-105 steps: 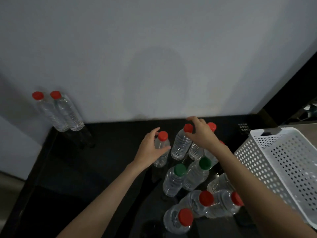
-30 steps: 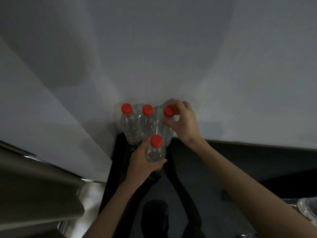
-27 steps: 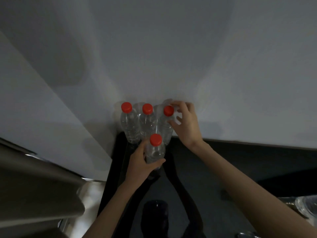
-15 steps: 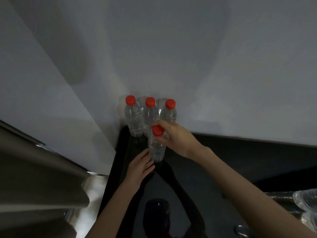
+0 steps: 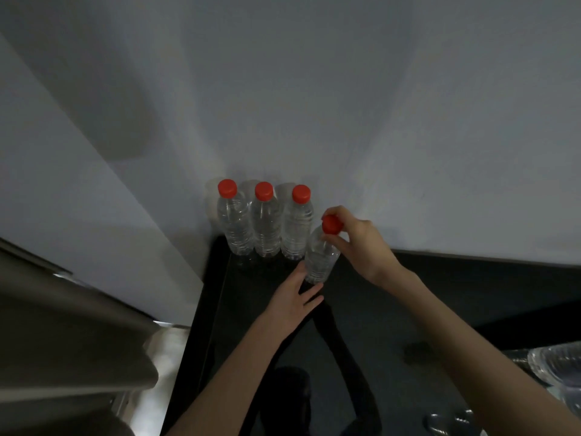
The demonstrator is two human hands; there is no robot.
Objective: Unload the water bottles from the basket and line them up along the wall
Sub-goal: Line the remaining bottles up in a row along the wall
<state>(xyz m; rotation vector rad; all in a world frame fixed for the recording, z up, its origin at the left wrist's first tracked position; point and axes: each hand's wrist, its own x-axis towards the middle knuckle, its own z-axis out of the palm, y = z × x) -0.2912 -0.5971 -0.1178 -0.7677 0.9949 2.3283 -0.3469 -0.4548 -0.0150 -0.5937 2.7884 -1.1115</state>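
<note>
Passing from left hand (image 5: 290, 302) to right hand (image 5: 358, 243) is done: half a second ago the fourth bottle (image 5: 321, 256) stood in front of the row, now it's swung to the row's right end, tilted, just beside the third bottle (image 5: 297, 228). Right hand pinches its red cap (image 5: 331, 224) from above; left hand is released, fingers flat, fingertips touching the bottle's base. Three bottles stand upright against the wall (image 5: 345, 105) on the dark desk (image 5: 377, 303). Fourth slot nearly filled; more bottles (image 5: 556, 366) wait at lower right.
</note>
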